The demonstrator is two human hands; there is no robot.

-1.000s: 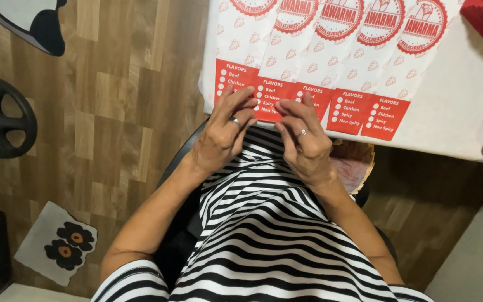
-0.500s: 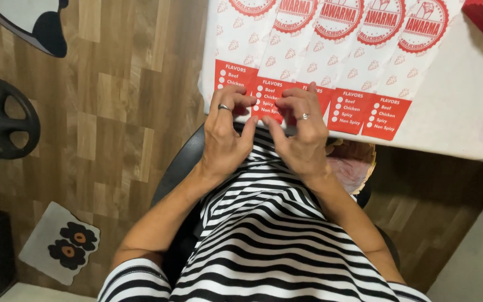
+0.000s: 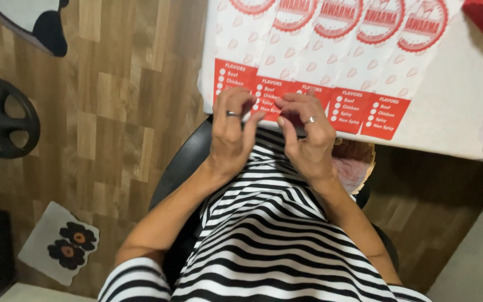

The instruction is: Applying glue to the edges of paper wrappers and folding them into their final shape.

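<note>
— Where are your hands?
— My left hand (image 3: 231, 134) and right hand (image 3: 307, 137) sit side by side at the near edge of the table (image 3: 465, 106), over my lap, fingertips on the near ends of the paper sleeves (image 3: 331, 50)

— How do the sleeves lie?
— In a row on the table, overlapping left to right, stretching from the near edge to the far side

— What's around you?
— I'm on a chair (image 3: 183, 168), with a basket (image 3: 359, 162) just right of my right wrist, under the table edge. On the floor to the far left is a weight plate (image 3: 1, 117), and near left a small mat (image 3: 60, 249)
</note>
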